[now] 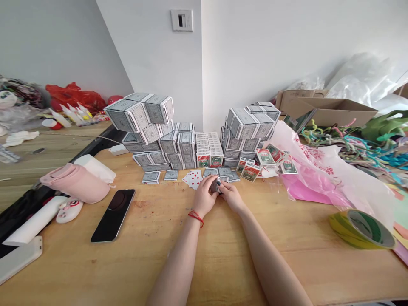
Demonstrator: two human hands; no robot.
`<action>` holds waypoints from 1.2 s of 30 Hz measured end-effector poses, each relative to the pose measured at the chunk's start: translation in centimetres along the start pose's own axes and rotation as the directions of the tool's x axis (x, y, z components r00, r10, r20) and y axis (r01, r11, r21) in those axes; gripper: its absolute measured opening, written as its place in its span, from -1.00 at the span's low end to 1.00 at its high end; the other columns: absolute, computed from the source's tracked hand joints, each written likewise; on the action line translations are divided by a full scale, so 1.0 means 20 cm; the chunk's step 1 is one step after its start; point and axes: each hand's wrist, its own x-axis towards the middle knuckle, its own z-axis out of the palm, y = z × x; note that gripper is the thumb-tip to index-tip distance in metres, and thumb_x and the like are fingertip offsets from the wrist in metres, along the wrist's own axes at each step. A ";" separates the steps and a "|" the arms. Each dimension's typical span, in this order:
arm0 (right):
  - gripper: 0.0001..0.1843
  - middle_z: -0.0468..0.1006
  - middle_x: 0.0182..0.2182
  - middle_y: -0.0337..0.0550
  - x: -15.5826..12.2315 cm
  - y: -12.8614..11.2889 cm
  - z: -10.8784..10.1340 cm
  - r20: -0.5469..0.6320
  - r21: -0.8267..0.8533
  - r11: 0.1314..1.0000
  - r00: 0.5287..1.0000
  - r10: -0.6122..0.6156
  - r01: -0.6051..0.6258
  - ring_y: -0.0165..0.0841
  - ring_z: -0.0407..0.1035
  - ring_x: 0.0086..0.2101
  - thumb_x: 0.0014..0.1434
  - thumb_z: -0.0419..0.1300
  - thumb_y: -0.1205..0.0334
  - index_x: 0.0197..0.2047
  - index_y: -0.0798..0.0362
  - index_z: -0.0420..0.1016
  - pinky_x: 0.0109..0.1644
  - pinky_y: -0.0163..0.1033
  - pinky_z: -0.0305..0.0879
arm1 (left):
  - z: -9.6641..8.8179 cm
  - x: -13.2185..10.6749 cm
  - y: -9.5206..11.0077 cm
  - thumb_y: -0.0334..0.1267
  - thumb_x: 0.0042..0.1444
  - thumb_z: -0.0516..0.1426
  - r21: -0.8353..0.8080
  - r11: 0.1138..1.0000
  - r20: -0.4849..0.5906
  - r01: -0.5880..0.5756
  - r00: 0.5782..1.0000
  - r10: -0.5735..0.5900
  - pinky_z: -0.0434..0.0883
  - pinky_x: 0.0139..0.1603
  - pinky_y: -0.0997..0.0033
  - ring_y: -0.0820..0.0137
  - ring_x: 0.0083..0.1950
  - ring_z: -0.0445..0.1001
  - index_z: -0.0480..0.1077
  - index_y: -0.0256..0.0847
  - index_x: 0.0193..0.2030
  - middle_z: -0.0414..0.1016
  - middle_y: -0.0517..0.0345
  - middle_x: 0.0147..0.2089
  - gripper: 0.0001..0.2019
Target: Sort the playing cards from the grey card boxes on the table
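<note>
Left hand (205, 197): grasping the card deck (214, 185), fingers curled around it.
Right hand (232, 197): grasping the same deck from the opposite side.
Card deck: between both hands, near face-up cards (194, 179).
Stacked packs (146, 146): two groups beyond, flanking card boxes (204, 149).

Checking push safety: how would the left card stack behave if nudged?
The left card stack would probably tip easily: its top blocks appear to jut past those beneath. It would likely break apart rather than slide whole, since it looks built from separate pieces.
</note>
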 end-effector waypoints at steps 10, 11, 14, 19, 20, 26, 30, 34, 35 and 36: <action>-0.58 0.47 -0.41 -0.20 0.02 0.03 -0.01 -0.010 0.007 1.000 1.000 -0.018 0.018 -0.28 0.31 -0.32 -0.03 0.12 -0.12 -0.25 0.04 0.49 -0.23 -0.23 0.22 | -0.01 0.01 0.01 -0.59 -0.16 0.06 -0.036 0.999 -0.016 -0.010 1.000 0.009 0.14 0.20 0.14 0.28 0.16 0.19 0.23 -0.10 0.05 0.26 0.08 0.10 -0.42; -0.58 0.46 -0.42 -0.20 0.02 0.03 -0.01 -0.004 0.005 1.000 1.000 -0.021 0.021 -0.29 0.30 -0.32 -0.02 0.12 -0.11 -0.26 0.04 0.49 -0.21 -0.23 0.22 | -0.01 0.01 0.01 -0.59 -0.17 0.06 -0.038 0.999 -0.016 -0.011 1.000 0.010 0.14 0.20 0.14 0.29 0.16 0.20 0.23 -0.10 0.04 0.26 0.08 0.10 -0.42; -0.61 0.44 -0.42 -0.21 0.02 0.03 -0.01 0.019 -0.012 0.999 0.999 -0.032 0.032 -0.32 0.28 -0.34 0.03 0.08 -0.09 -0.28 0.06 0.47 -0.21 -0.24 0.20 | -0.01 0.00 0.01 -0.59 -0.16 0.06 -0.040 0.999 -0.017 -0.013 1.000 0.012 0.15 0.20 0.16 0.30 0.15 0.20 0.24 -0.10 0.04 0.27 0.09 0.10 -0.43; -0.62 0.41 -0.43 -0.21 0.01 0.00 -0.01 0.044 -0.104 0.993 0.997 -0.056 0.060 -0.34 0.24 -0.39 0.03 0.07 -0.09 -0.34 0.06 0.45 -0.28 -0.28 0.18 | -0.01 0.00 0.01 -0.57 -0.15 0.06 -0.031 1.000 -0.022 0.001 1.000 -0.002 0.16 0.19 0.14 0.30 0.15 0.21 0.24 -0.10 0.04 0.28 0.09 0.09 -0.45; -0.63 0.41 -0.44 -0.21 0.00 -0.01 -0.01 0.047 -0.131 0.989 0.997 -0.068 0.074 -0.34 0.24 -0.39 0.03 0.07 -0.09 -0.36 0.07 0.44 -0.29 -0.28 0.18 | -0.01 0.00 0.01 -0.57 -0.15 0.06 -0.029 1.000 -0.023 0.003 1.000 -0.004 0.16 0.19 0.14 0.30 0.15 0.21 0.24 -0.10 0.04 0.28 0.09 0.08 -0.44; -0.67 0.39 -0.50 -0.22 -0.01 -0.04 0.00 0.057 -0.241 0.960 0.989 -0.135 0.145 -0.34 0.23 -0.42 0.05 0.04 -0.03 -0.46 0.07 0.40 -0.33 -0.29 0.17 | 0.00 0.00 0.00 -0.59 -0.17 0.07 -0.017 1.000 -0.029 -0.001 1.000 0.000 0.17 0.19 0.15 0.30 0.14 0.23 0.26 -0.10 0.03 0.30 0.10 0.07 -0.43; -0.68 0.38 -0.54 -0.23 -0.01 -0.03 0.00 0.039 -0.266 0.953 0.989 -0.142 0.147 -0.35 0.23 -0.46 0.05 0.04 -0.01 -0.49 0.07 0.38 -0.36 -0.30 0.16 | 0.00 0.00 0.00 -0.59 -0.17 0.06 -0.017 1.000 -0.024 -0.005 1.000 0.005 0.16 0.20 0.16 0.30 0.15 0.21 0.26 -0.10 0.03 0.29 0.10 0.08 -0.44; -0.67 0.38 -0.56 -0.24 0.00 0.00 -0.01 -0.024 -0.332 0.934 0.988 -0.152 0.135 -0.35 0.23 -0.48 0.04 0.03 0.00 -0.52 0.07 0.39 -0.37 -0.29 0.15 | 0.00 0.00 -0.01 -0.59 -0.16 0.06 -0.012 1.000 -0.017 -0.021 1.000 0.020 0.16 0.20 0.17 0.31 0.15 0.21 0.25 -0.10 0.03 0.29 0.11 0.08 -0.44; -0.67 0.37 -0.57 -0.24 0.00 0.01 -0.01 -0.040 -0.353 0.926 0.987 -0.156 0.132 -0.35 0.23 -0.49 0.04 0.03 0.00 -0.53 0.07 0.39 -0.37 -0.29 0.14 | 0.00 0.00 -0.01 -0.59 -0.17 0.06 -0.006 1.000 -0.014 -0.023 1.000 0.023 0.16 0.20 0.17 0.31 0.15 0.22 0.25 -0.09 0.03 0.29 0.11 0.08 -0.43; -0.67 0.36 -0.58 -0.24 0.00 0.01 -0.01 -0.054 -0.373 0.919 0.985 -0.161 0.130 -0.36 0.23 -0.50 0.05 0.02 0.01 -0.54 0.07 0.38 -0.38 -0.30 0.14 | 0.00 0.00 -0.01 -0.59 -0.17 0.06 0.001 1.000 -0.011 -0.025 1.000 0.025 0.16 0.20 0.16 0.31 0.15 0.22 0.25 -0.09 0.04 0.29 0.11 0.08 -0.43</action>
